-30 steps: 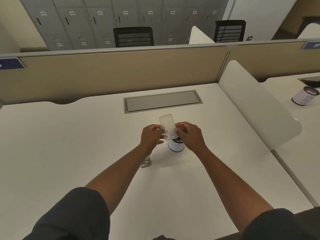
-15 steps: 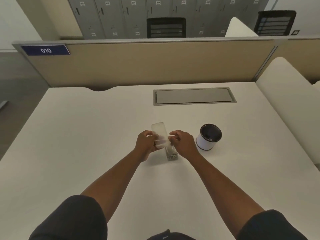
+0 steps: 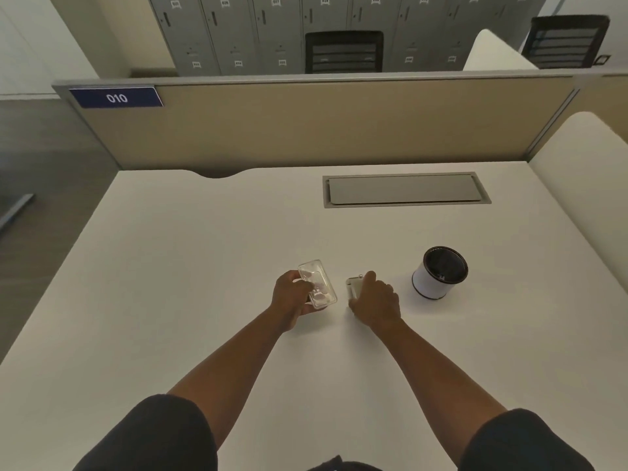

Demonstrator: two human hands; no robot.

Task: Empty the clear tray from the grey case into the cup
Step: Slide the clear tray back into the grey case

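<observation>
My left hand [image 3: 293,299] grips a clear plastic tray [image 3: 317,283] by its near left side, just above the white table [image 3: 176,300]. Pale shapes show through the tray. My right hand [image 3: 375,302] rests over a small grey case [image 3: 352,286] that stands on the table to the right of the tray, fingers curled on it. A white cup [image 3: 439,272] with a dark inside stands upright further right, apart from both hands.
A grey cable hatch [image 3: 406,189] is set into the table at the back. A beige partition [image 3: 306,124] with a blue "010" sign [image 3: 116,97] closes the far edge. A white divider [image 3: 591,185] runs along the right side.
The two hands have come apart: the left one took the clear tray off to the left, the right one stayed on the grey case. The view has shifted left, so the cup sits further right.
</observation>
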